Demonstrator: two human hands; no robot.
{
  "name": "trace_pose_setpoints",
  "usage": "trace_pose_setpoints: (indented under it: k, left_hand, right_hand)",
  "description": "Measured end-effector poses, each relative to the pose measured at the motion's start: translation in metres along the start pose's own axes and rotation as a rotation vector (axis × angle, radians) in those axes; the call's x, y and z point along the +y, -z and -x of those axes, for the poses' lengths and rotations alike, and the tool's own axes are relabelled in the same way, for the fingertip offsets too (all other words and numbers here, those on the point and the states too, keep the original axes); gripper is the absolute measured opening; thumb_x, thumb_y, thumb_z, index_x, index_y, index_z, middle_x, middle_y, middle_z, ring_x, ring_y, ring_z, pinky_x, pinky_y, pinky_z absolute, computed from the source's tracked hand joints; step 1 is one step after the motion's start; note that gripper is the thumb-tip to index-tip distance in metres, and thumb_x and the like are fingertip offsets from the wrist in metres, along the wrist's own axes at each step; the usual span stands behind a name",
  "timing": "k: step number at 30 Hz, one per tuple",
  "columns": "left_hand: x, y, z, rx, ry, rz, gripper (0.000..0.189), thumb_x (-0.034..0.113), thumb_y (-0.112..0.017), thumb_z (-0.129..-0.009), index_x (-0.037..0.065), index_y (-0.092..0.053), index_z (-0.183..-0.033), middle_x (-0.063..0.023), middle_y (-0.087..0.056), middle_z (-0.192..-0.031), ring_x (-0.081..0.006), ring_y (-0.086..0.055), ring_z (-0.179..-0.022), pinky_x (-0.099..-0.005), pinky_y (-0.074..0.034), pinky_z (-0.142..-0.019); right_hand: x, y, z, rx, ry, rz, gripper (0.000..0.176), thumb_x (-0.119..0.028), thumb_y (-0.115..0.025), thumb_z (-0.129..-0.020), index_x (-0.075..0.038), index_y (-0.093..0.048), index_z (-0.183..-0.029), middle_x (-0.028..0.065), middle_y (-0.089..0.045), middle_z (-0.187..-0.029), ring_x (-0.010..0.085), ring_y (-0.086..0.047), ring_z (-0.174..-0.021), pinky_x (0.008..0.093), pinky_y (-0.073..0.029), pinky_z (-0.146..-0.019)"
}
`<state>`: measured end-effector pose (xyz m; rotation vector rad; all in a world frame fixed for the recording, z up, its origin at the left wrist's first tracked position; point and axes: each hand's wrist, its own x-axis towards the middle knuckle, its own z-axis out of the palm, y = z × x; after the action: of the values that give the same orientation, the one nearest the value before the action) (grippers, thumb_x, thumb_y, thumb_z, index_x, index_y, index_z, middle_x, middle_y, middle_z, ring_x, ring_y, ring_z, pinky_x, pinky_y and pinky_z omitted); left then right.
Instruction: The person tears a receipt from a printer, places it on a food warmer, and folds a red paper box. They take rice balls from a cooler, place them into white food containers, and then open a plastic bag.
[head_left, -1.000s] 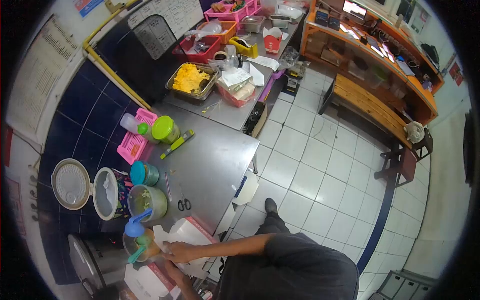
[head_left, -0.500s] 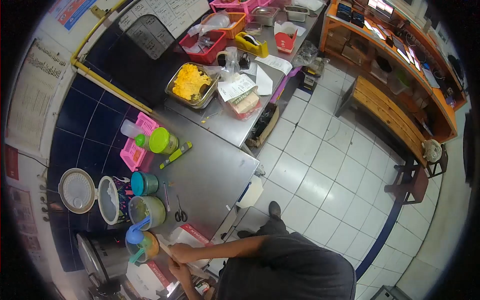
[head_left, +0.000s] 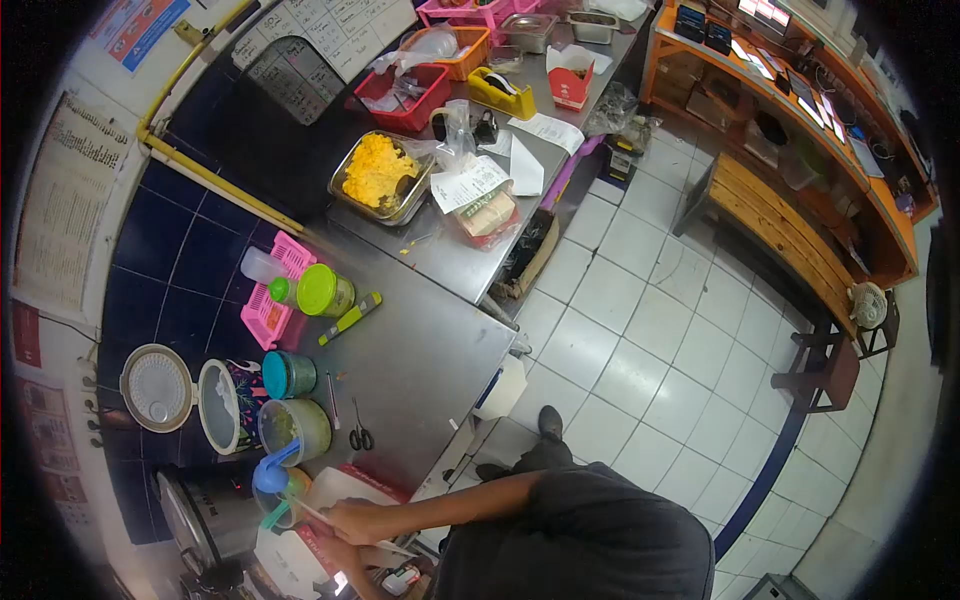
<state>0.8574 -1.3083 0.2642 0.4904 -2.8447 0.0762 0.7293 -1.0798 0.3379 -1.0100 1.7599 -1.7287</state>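
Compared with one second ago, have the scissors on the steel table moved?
No. The scissors still lie just right of the green bowl; only the camera's view has shifted.

Dark grey shirt (head_left: 600,540), black shoe (head_left: 547,421)

Single head-worn view, high above the steel table (head_left: 420,340), tipped steeply down. Fisheye lens: dark rim round the frame, straight edges bowed. Table running from lower left up toward centre, second table (head_left: 470,255) butted past its far end toward the top. Blue-tiled wall (head_left: 190,260) left of the table, white floor tiles (head_left: 640,370) right of it, orange shelving (head_left: 800,110) well beyond on the right. Dark shirt (head_left: 590,540) at the bottom edge, below the table's near end. Hands (head_left: 352,520) nearest the lens, at that near end.
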Motion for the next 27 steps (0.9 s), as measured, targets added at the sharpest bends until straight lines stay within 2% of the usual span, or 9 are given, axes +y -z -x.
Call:
trace_pose_setpoints:
  k: [1,3,6,9,13,16,19,23,27]
  left_hand:
    - [-0.025,-0.005,0.002,0.058,-0.072,-0.072,0.040,0.022,-0.072,-0.078,-0.005,-0.065,-0.107,-0.0258,-0.067,-0.082,-0.0423,-0.066,-0.076,-0.0524,-0.049,-0.064]
    - [-0.060,0.001,0.003,-0.037,0.260,0.110,0.044,0.020,-0.069,-0.079,-0.005,-0.065,-0.115,-0.0255,-0.069,-0.087,-0.0431,-0.068,-0.081,-0.0510,-0.052,-0.071]
    - [-0.082,0.017,0.000,0.040,0.221,0.060,0.044,0.016,-0.067,-0.079,-0.006,-0.064,-0.116,-0.0264,-0.070,-0.093,-0.0440,-0.068,-0.086,-0.0485,-0.054,-0.076]
    - [-0.032,0.066,-0.016,-0.084,0.504,0.307,0.040,0.012,-0.063,-0.078,-0.007,-0.065,-0.113,-0.0264,-0.071,-0.097,-0.0445,-0.068,-0.090,-0.0489,-0.053,-0.078]
    - [-0.035,0.064,-0.023,-0.195,0.608,0.018,0.040,0.017,-0.065,-0.086,-0.007,-0.060,-0.117,-0.0290,-0.066,-0.108,-0.0449,-0.065,-0.099,-0.0510,-0.052,-0.083]
    - [-0.027,0.039,-0.017,0.071,0.413,-0.233,0.050,0.019,-0.063,-0.089,-0.008,-0.052,-0.130,-0.0301,-0.060,-0.124,-0.0434,-0.059,-0.114,-0.0484,-0.048,-0.097]
    - [0.002,0.029,-0.031,0.215,0.292,-0.057,0.058,0.022,-0.062,-0.091,-0.008,-0.045,-0.138,-0.0291,-0.053,-0.134,-0.0433,-0.051,-0.125,-0.0475,-0.041,-0.107]
    - [0.070,0.035,-0.062,0.101,0.330,0.497,0.048,0.022,-0.058,-0.096,-0.007,-0.048,-0.134,-0.0296,-0.061,-0.120,-0.0399,-0.061,-0.110,-0.0456,-0.050,-0.092]
    - [0.086,0.022,-0.096,0.092,0.228,0.719,0.044,0.018,-0.054,-0.100,-0.008,-0.049,-0.135,-0.0282,-0.059,-0.127,-0.0370,-0.060,-0.117,-0.0448,-0.049,-0.096]
  right_hand:
    - [-0.007,0.013,0.002,0.007,-0.023,-0.021,0.024,-0.008,-0.057,-0.082,0.006,-0.061,-0.100,0.0261,-0.065,-0.075,0.0441,-0.067,-0.074,0.0508,-0.053,-0.066]
    - [-0.026,0.047,0.010,0.011,-0.045,-0.042,0.027,-0.006,-0.055,-0.082,0.006,-0.060,-0.106,0.0242,-0.065,-0.072,0.0428,-0.067,-0.070,0.0511,-0.052,-0.065]
    - [-0.025,0.070,0.014,0.204,0.068,-0.037,0.029,-0.005,-0.052,-0.082,0.007,-0.057,-0.108,0.0273,-0.065,-0.072,0.0441,-0.068,-0.071,0.0534,-0.052,-0.066]
    - [-0.042,0.101,0.015,0.133,-0.144,0.055,0.025,-0.009,-0.057,-0.085,0.010,-0.055,-0.102,0.0310,-0.065,-0.081,0.0476,-0.067,-0.080,0.0537,-0.053,-0.073]
    - [0.016,0.069,-0.021,0.162,-0.191,0.246,0.026,-0.009,-0.057,-0.085,0.009,-0.057,-0.103,0.0306,-0.066,-0.084,0.0455,-0.068,-0.084,0.0515,-0.055,-0.074]
    - [0.056,0.044,-0.040,0.130,-0.207,0.318,0.035,-0.017,-0.058,-0.089,0.012,-0.056,-0.108,0.0290,-0.067,-0.081,0.0445,-0.069,-0.077,0.0515,-0.055,-0.068]
    - [0.051,0.041,-0.030,0.195,-0.140,0.294,0.043,-0.029,-0.058,-0.093,0.011,-0.056,-0.108,0.0273,-0.067,-0.078,0.0444,-0.069,-0.077,0.0525,-0.055,-0.069]
    - [0.021,0.071,-0.010,0.150,-0.303,0.290,0.046,-0.038,-0.058,-0.095,0.007,-0.061,-0.102,0.0270,-0.069,-0.091,0.0442,-0.068,-0.089,0.0527,-0.054,-0.077]
    - [0.050,0.103,0.014,0.317,-0.272,0.436,0.038,-0.033,-0.058,-0.093,0.004,-0.062,-0.102,0.0268,-0.068,-0.094,0.0458,-0.066,-0.089,0.0525,-0.054,-0.077]
